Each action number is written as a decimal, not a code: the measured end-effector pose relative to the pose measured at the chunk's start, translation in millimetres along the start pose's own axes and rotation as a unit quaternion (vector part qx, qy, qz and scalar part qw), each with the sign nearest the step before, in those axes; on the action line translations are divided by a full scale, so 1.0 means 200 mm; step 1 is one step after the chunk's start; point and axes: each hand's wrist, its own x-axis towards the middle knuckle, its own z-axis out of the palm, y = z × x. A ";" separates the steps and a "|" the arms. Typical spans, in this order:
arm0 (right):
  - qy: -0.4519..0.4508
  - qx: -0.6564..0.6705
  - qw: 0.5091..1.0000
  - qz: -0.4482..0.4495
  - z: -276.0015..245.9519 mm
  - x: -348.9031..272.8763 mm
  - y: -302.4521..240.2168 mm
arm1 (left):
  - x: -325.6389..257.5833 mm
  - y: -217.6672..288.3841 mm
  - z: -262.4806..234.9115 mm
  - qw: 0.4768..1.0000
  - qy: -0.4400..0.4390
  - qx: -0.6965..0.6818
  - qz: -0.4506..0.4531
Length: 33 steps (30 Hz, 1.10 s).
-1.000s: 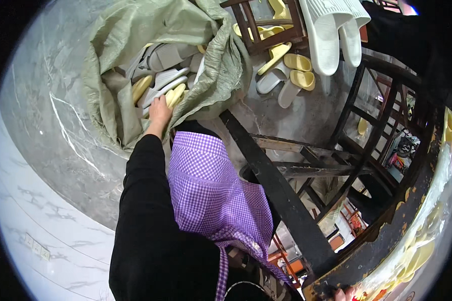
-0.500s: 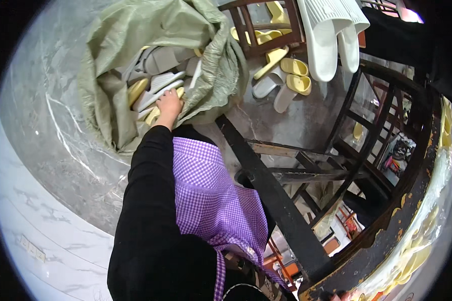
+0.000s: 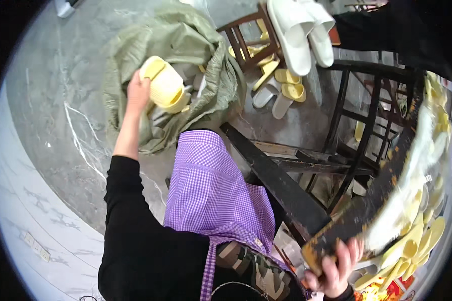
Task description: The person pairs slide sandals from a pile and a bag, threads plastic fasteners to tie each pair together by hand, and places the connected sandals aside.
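Note:
My left hand [image 3: 138, 93] is closed on the edge of a pale yellow slipper [image 3: 166, 86], holding it above the open mouth of a green woven sack [image 3: 123, 55]. A second yellow slipper may lie against it; I cannot tell. Grey and white slippers show inside the sack, partly hidden by the held one. At the lower right, the fingers of my right hand [image 3: 336, 268] curl around the corner of a worn dark wooden table [image 3: 331, 236]. Beside that hand, yellow slippers [image 3: 412, 246] are heaped on the tabletop.
Clear plastic sheeting [image 3: 397, 213] lies along the table. White slippers [image 3: 294, 37] stand out at the upper right, near a small brown wooden stool [image 3: 251, 37]. Yellow and grey slippers [image 3: 282, 103] lie on the grey floor. A dark wooden chair frame [image 3: 369, 115] stands beside the table.
My left hand has come up out of the sack with a yellow slipper and moved left. My right hand has come into view at the table corner. The whole view has shifted.

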 end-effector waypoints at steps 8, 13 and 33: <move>0.271 0.074 0.957 -0.073 0.05 0.01 -0.07 | -0.33 1.05 -0.71 0.832 -0.053 -0.552 -0.015; 0.375 0.396 0.833 0.100 0.08 -0.21 -0.23 | -0.82 1.61 -0.69 0.773 -0.177 -0.605 -0.066; 0.325 0.364 0.836 0.250 -0.14 -1.46 0.51 | -1.66 2.73 0.15 0.805 -0.528 -0.227 0.151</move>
